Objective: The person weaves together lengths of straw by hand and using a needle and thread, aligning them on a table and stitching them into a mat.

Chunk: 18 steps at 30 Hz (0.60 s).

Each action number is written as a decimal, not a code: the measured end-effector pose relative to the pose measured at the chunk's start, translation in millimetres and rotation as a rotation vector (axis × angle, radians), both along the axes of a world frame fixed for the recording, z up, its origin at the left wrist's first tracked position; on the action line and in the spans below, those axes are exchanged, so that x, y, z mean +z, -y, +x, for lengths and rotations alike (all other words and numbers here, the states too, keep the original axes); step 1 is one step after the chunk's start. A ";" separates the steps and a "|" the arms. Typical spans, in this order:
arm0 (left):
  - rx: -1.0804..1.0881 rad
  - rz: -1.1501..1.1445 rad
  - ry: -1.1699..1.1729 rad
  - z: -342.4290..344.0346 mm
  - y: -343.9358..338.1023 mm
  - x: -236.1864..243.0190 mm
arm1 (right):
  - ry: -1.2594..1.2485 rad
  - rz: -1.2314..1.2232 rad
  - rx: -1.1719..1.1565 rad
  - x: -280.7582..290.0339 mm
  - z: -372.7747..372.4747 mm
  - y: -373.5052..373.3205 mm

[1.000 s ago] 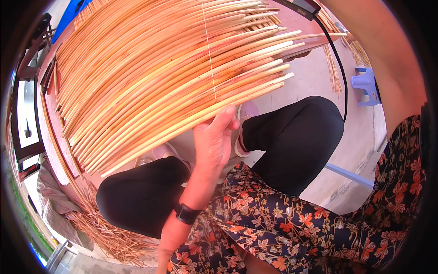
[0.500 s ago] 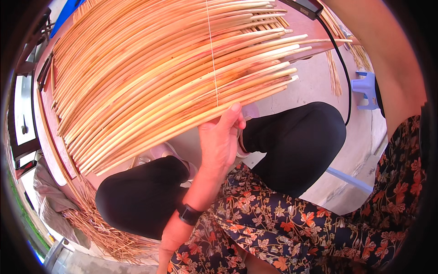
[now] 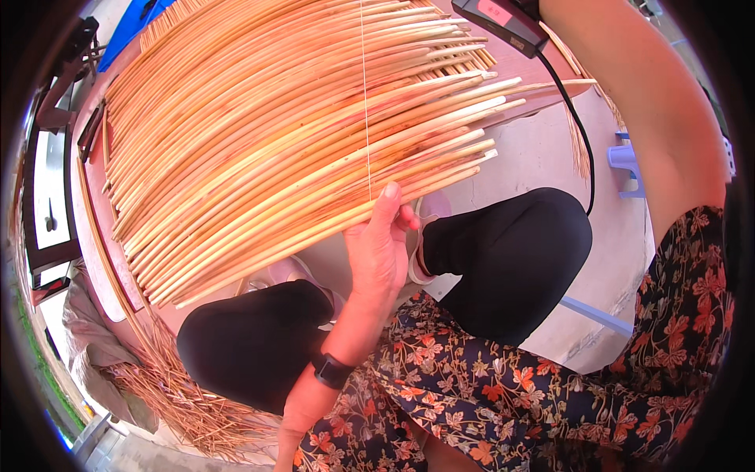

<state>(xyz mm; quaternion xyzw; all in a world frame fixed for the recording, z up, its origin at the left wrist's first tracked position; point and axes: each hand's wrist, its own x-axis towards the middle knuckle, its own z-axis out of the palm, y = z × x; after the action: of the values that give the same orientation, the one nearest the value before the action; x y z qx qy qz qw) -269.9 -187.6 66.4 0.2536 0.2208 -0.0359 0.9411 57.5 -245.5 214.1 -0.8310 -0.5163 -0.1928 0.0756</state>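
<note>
A wide row of long, pale tan reed stems (image 3: 259, 149) lies side by side, their ends uneven at the right. A thin white thread (image 3: 366, 118) runs straight across them, reaching the nearest stem close to my left thumb. My left hand (image 3: 381, 244) grips the near edge stem, thumb on top and fingers curled underneath. My right forearm (image 3: 645, 86) stretches up along the right side, and its hand lies beyond the top edge, out of view. A dark box-shaped device (image 3: 499, 20) with a pink label sits by that wrist.
The stems rest on a pinkish table (image 3: 94, 267). A black cable (image 3: 582, 118) hangs from the device. Loose thin stalks (image 3: 197, 409) are heaped at the lower left beside a grey cloth (image 3: 98, 362). A light purple stool (image 3: 625, 165) stands at the right.
My right forearm and the dark device have come lower into view. The reed row sits slightly lower in the picture. My left hand keeps its grip on the edge stem.
</note>
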 end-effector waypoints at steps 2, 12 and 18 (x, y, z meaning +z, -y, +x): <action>-0.019 -0.002 0.009 2.6 2.5 -1.1 | -0.247 0.307 -0.104 14.4 -33.7 3.1; -0.557 0.724 0.129 -2.4 -59.4 47.4 | -0.653 0.940 0.233 -5.2 -162.9 7.8; 0.116 1.145 0.430 37.6 -113.5 103.7 | -1.059 1.061 0.026 -37.2 -201.1 21.0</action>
<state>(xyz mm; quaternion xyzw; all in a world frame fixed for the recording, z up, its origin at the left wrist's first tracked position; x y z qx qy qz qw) -232.3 -74.1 170.2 0.7078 0.0238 0.1918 0.6794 -143.6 -266.5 176.9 -0.6584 -0.2584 0.0107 0.7068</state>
